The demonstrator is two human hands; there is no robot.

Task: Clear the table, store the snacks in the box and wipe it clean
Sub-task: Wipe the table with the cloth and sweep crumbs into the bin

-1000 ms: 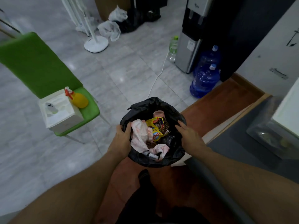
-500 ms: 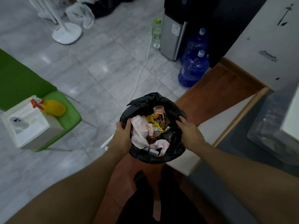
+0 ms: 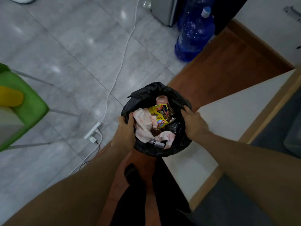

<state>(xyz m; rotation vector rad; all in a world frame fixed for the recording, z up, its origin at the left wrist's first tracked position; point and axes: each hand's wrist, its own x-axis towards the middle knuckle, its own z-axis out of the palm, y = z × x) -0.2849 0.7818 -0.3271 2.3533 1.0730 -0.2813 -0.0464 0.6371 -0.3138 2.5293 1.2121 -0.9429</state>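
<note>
A round bin lined with a black bag (image 3: 149, 93) sits low in front of me, beside the corner of the white, wood-edged table (image 3: 234, 111). Inside lie crumpled pinkish tissues (image 3: 143, 123), a yellow snack wrapper (image 3: 162, 115) and a pink cup (image 3: 161, 100). My left hand (image 3: 126, 129) grips the bin's left rim. On the right rim my right hand (image 3: 193, 123) is closed over the bag's edge. Both arms reach down to it.
A green chair (image 3: 27, 111) with a yellow spray bottle (image 3: 10, 98) stands at the left. A white power strip (image 3: 92, 132) and its cable lie on the grey tile floor. Blue water jugs (image 3: 194, 35) stand at the back. My dark-socked feet (image 3: 130, 172) are on the wooden step.
The view has tilted down and moved closer to the bin; the chair slid toward the left edge. Both hands keep hold of the bin's rim, which now sits nearer the table corner.
</note>
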